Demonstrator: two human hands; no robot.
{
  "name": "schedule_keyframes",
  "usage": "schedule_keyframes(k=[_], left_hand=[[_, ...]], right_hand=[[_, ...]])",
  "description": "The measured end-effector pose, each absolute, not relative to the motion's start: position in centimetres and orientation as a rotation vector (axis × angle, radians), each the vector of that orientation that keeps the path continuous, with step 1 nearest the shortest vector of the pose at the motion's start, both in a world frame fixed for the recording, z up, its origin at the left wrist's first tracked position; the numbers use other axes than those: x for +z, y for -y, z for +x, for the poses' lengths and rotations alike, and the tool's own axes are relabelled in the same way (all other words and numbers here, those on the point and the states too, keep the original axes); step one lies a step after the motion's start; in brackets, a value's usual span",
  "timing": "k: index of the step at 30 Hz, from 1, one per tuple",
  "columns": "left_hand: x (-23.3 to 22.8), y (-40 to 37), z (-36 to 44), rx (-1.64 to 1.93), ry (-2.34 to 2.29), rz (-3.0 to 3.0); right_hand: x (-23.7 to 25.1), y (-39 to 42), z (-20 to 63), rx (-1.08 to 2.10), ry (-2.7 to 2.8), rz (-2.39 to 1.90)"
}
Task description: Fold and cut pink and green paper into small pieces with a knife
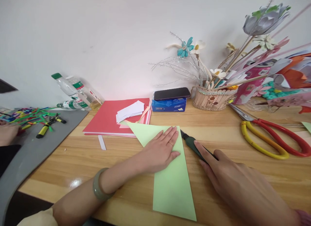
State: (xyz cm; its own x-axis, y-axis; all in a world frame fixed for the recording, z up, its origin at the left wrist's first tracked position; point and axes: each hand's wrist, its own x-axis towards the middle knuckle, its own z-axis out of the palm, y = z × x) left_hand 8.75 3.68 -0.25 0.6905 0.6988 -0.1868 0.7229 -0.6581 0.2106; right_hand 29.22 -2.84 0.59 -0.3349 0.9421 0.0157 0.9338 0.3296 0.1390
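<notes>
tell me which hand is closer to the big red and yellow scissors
Right. The right hand, gripping a dark green cutter, lies just left of the scissors; the left hand presses the green paper, farther away.

A home craft desk: coloured paper stack (pixel 109 119), scissors (pixel 272 138) and handmade paper flowers (pixel 264 21).

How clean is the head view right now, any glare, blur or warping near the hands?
Head view: even, soft light with faint shadows; one glare patch on the wooden table beside the left hand's wrist. Wide-lens warping bends the table edge and stretches the right hand. Green paper and dark knife look sharp; the paper flowers at the corner smear.
</notes>
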Motion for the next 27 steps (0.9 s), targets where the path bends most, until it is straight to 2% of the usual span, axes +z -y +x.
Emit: schedule_keyframes(k=[11,17,19,22,24,27], left_hand=[[-0.4,-3.7,8.7,-0.074,-1.112,2.659],[-0.4,-3.8,8.6,-0.007,-1.097,2.659],[-0.3,-3.9,8.6,0.021,-1.097,2.638],[-0.3,-4.0,8.5,0.147,-1.132,2.556],[-0.4,-4.2,8.3,0.263,-1.171,2.453],[-0.7,-4.8,7.9,0.442,-1.186,2.211]], right_hand=[[0.6,-0.6,30.2,0.351,-2.434,1.872],[0.9,-1.6,32.5,0.658,-2.508,1.864],[1.4,-0.8,32.1,0.731,-2.725,1.763],[1.7,1.6,29.9,0.590,-3.166,1.365],[1.0,3.5,28.1,0.512,-3.289,1.036],[-1.2,5.8,26.6,0.644,-3.316,0.796]])
